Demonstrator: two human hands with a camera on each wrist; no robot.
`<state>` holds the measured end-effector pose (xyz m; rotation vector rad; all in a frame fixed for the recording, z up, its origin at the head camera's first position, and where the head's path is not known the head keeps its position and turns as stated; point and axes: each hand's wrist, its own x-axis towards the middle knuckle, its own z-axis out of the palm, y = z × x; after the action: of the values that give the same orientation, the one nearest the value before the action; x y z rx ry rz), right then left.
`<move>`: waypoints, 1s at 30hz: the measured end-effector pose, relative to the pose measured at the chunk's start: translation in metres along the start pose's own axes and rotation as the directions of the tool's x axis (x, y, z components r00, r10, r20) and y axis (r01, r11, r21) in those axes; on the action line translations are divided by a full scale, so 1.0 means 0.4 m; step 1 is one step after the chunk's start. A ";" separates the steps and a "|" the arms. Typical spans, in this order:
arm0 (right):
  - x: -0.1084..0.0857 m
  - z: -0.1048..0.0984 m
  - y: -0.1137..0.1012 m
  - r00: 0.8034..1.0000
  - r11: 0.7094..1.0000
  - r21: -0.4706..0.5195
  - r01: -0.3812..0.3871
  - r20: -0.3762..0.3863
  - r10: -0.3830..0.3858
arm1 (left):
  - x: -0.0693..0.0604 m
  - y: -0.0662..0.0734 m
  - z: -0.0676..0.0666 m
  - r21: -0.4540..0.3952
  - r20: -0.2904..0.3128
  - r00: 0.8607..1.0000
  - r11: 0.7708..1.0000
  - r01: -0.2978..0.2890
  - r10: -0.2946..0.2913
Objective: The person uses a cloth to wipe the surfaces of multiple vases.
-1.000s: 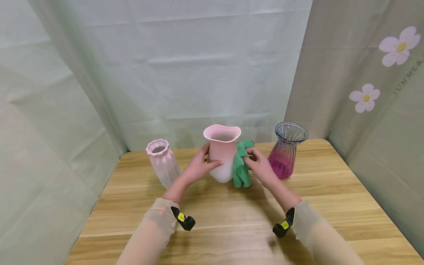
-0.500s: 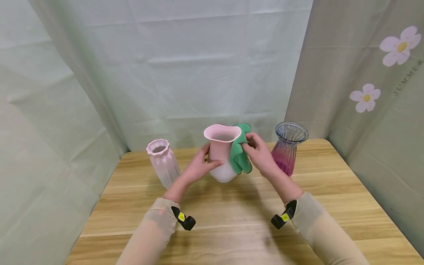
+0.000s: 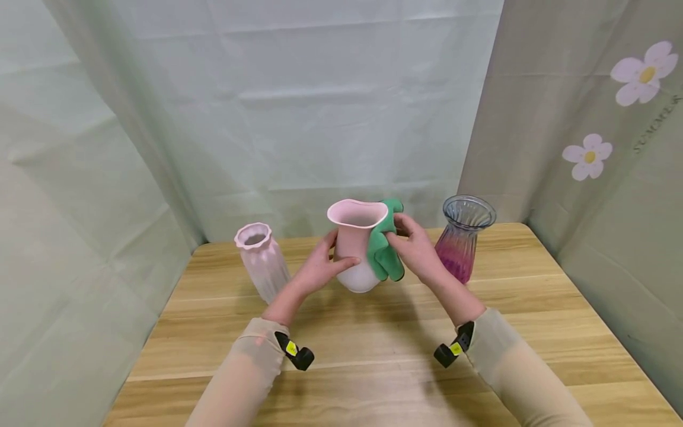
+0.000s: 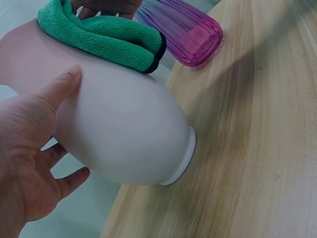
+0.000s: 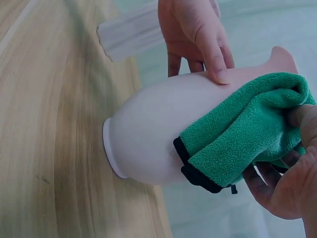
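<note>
A pink-to-white vase point(image 3: 353, 243) with a wavy flared rim stands upright at the middle of the table. My left hand point(image 3: 318, 268) grips it from the left, thumb across the front and fingers round the far side. Against the vase's right side lies a folded green cloth point(image 3: 385, 252) with dark edging, seen close up in the right wrist view as a terry towel point(image 5: 247, 131). My right hand point(image 3: 418, 249) pinches this cloth between thumb and fingers near the vase's neck. Part of the right fingers is hidden behind the cloth.
Left of the vase is a smaller pink-and-white fluted vase point(image 3: 264, 264). On the right stands a ribbed glass vase point(image 3: 461, 243), bluish above and magenta below, close to my right hand. The wooden table point(image 3: 363, 367) meets pale curtains point(image 3: 341, 118) at its back edge.
My right hand has moved the green cloth up along the vase's right side toward the neck, then slightly left. The left hand and the vase have stayed in place.
</note>
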<state>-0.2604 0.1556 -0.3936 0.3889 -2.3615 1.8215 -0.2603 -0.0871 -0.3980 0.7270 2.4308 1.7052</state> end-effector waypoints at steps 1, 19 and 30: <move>0.002 0.000 0.008 1.000 1.000 -0.009 0.008 -0.006 -0.008 | -0.001 0.001 -0.001 -0.001 0.000 1.000 1.000 -0.003 0.003; -0.053 0.033 0.159 0.993 0.994 0.044 -0.096 -0.066 0.098 | -0.002 0.005 0.002 -0.004 -0.023 1.000 1.000 0.007 -0.007; -0.097 0.064 0.248 0.968 0.951 0.222 -0.216 -0.081 0.238 | 0.028 -0.088 0.003 0.020 -0.025 1.000 1.000 0.010 -0.010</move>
<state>-0.2499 0.1592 -0.5027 0.0371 -2.2260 2.1467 -0.2814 -0.0908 -0.4280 0.6989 2.4678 1.6986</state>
